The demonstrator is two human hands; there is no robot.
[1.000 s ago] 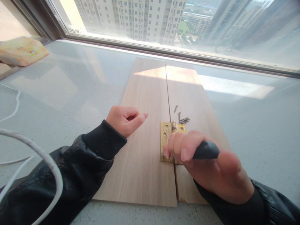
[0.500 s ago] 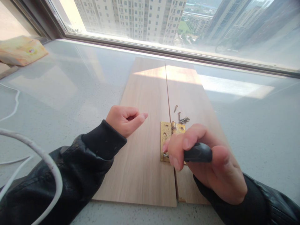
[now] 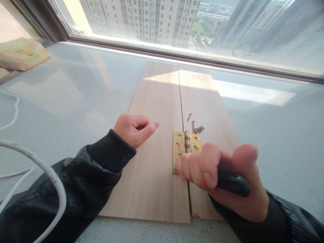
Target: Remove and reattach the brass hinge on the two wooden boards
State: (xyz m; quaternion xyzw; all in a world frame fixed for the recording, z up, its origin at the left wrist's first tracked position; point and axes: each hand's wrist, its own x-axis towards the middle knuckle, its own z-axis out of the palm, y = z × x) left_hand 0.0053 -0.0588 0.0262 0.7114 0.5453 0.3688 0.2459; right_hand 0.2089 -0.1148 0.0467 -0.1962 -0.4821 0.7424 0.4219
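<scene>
My right hand (image 3: 215,172) is wrapped round the black handle (image 3: 233,182) of what looks like a screwdriver; its shaft is hidden behind my fingers. Those fingers cover the lower part of a worn brass butt hinge (image 3: 178,148). The hinge lies open across the seam between a left wooden board (image 3: 149,175) and a right wooden board (image 3: 205,104). Just beyond it, several loose screws (image 3: 198,129) rest on the right board. My left hand (image 3: 134,128) is a loose fist over the left board, thumb pointing toward the hinge, with nothing visible in it.
Both boards lie on a pale speckled sill (image 3: 101,94) below a window frame (image 3: 164,55). A white cable (image 3: 57,187) loops over my left sleeve. At the far left is an orange-yellow packet (image 3: 24,54).
The black handle has tipped down and to the right as my right hand turned, thumb raised. More of the hinge's upper part shows now. My left hand has stayed nearly still.
</scene>
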